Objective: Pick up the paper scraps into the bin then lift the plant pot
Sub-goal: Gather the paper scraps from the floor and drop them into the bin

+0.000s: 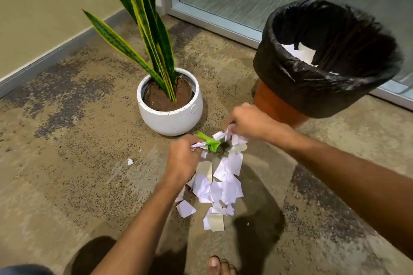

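On the carpet at left stands the white plant pot (170, 116); the left hand (182, 159) and right hand (247, 121) each clutch paper scraps (220, 187) above the loose pile, beside the black-lined bin (321, 87).

I have one view only, a wide-angle camera worn on the head, looking forward and steeply down at the floor (67, 163). It sits close above both forearms, with a wall (44, 6) at the frame's top left and straight lines bowing at the edges.
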Tool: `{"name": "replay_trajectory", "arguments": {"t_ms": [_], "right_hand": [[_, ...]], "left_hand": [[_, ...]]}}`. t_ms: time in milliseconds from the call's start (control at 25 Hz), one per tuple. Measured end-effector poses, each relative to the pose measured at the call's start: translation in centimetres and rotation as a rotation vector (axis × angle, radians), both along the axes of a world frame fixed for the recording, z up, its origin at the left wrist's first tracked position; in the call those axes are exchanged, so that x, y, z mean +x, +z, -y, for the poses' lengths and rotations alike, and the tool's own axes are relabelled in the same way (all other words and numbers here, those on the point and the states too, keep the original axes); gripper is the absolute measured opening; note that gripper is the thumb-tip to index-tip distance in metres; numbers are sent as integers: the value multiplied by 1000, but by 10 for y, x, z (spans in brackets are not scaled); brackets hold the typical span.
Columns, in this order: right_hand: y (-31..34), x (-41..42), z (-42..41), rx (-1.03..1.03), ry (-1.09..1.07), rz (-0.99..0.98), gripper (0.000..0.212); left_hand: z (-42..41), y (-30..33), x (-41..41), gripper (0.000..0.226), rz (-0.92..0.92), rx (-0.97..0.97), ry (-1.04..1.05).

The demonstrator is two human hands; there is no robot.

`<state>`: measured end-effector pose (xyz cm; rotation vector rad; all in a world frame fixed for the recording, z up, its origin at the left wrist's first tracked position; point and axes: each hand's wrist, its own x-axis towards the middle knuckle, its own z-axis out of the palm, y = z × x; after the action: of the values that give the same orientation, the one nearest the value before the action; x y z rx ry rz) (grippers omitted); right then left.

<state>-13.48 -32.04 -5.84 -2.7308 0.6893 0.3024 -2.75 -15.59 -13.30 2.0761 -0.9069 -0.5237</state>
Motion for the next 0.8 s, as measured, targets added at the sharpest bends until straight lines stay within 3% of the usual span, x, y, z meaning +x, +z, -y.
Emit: {"name": "replay_trajectory", "arguments": {"t_ms": [160, 240, 320, 480, 600, 720, 800], "right_hand": [[98, -17, 50, -233, -202, 244, 19], [133, -32, 73, -352, -318, 328, 19], [151, -45, 93, -430, -434, 345, 21], [156, -70, 130, -412, -703, 295, 25], [152, -83, 147, -384, -787, 283, 30], [151, -91, 153, -398, -763, 283, 39], [153, -95, 151, -430, -732, 290, 47]], "left_hand": [[69, 80, -6, 28, -133, -288, -1], [111, 119, -11, 17, -199, -381, -15], [153, 153, -17, 8, -126, -411, -8], [221, 199, -42, 16, 0, -413, -3], [250, 208, -59, 9, 39, -363, -128], [257, 206, -64, 67, 55, -227, -359], [252, 202, -61, 87, 158, -206, -468]]}}
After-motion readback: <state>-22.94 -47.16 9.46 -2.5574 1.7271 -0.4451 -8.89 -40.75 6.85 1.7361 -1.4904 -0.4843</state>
